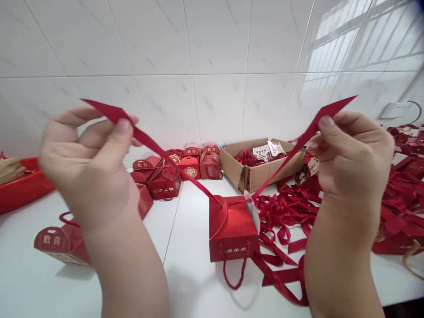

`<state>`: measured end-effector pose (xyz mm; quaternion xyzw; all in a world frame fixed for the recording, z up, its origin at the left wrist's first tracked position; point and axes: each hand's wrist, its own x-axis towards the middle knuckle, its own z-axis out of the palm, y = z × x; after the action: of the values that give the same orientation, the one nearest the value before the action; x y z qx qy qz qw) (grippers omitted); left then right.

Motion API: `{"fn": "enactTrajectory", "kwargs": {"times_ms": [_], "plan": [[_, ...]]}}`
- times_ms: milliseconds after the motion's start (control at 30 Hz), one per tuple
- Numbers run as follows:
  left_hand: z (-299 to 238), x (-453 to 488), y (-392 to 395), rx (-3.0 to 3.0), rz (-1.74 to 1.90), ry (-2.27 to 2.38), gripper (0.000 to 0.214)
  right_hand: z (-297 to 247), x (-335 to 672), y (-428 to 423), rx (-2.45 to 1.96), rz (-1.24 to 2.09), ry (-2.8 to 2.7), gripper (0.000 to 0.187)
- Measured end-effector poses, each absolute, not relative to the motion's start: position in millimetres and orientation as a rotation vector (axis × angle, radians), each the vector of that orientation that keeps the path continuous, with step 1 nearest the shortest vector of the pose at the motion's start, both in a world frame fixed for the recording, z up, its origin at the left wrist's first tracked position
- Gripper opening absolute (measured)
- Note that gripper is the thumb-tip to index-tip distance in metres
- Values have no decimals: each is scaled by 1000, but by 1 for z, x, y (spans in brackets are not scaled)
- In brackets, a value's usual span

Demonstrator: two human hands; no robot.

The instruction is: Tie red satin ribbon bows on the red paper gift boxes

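Observation:
A small red gift box with gold lettering and a cord handle stands on the white table. A red ribbon runs through its top flaps and rises in a V to both sides. My left hand is raised at the left, thumb and fingers pinched on the ribbon's left end. My right hand is raised at the right, pinched on the ribbon's right end. Both ends are pulled taut above the box.
Several finished red boxes cluster by the tiled wall, and another lies at the front left. An open cardboard carton holds ribbons and cards. Loose red ribbons pile at the right. A red tray sits far left.

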<state>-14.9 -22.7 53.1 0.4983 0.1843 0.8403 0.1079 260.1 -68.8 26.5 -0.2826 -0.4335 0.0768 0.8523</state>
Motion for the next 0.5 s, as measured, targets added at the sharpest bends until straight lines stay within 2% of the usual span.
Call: {"fn": "enactTrajectory", "kwargs": {"times_ms": [200,500], "plan": [[49,-11,-24,1481,2456,522,24,27,254,-73,-630,187,-986,9],[45,-1,-29,1546,2104,464,21,24,219,-76,-618,229,-1153,6]]}}
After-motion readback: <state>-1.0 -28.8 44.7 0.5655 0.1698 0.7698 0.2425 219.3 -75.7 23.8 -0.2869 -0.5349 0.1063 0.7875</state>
